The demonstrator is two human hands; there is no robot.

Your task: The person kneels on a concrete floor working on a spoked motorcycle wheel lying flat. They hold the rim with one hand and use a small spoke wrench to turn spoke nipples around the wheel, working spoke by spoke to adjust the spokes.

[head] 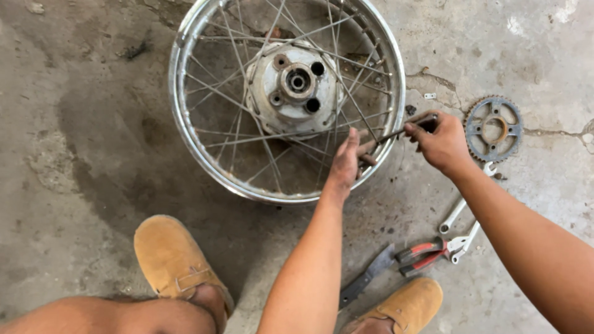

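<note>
A: What lay on the left side?

B: A tan shoe [175, 260] on the near left, planted on the stained concrete floor [74, 154]. Farther off sat a spoked wheel [185, 111], lying flat, with its grey hub [296, 86] in the middle. No boxes or trays showed; the wheel rim was the only thing enclosing anything, and it enclosed just the spokes and hub.

A: And the hands?

B: The left hand [345, 162] reached inside the rim on its near right side, fingers curled loosely around the spokes there. Whether it pinched one spoke tightly, I could not tell. The right hand [440, 143] was just outside the rim, clenched on the handle of a thin metal tool [402, 130], whose shaft ran left across the rim to the left hand's fingertips.

A: What was farther right?

B: A toothed sprocket [493, 128] lay flat beyond the right hand. Nearer, under the right forearm, lay two wrenches [461, 232], red-handled pliers [424, 255] and a dark flat blade [366, 279], beside the second tan shoe [405, 304].
</note>
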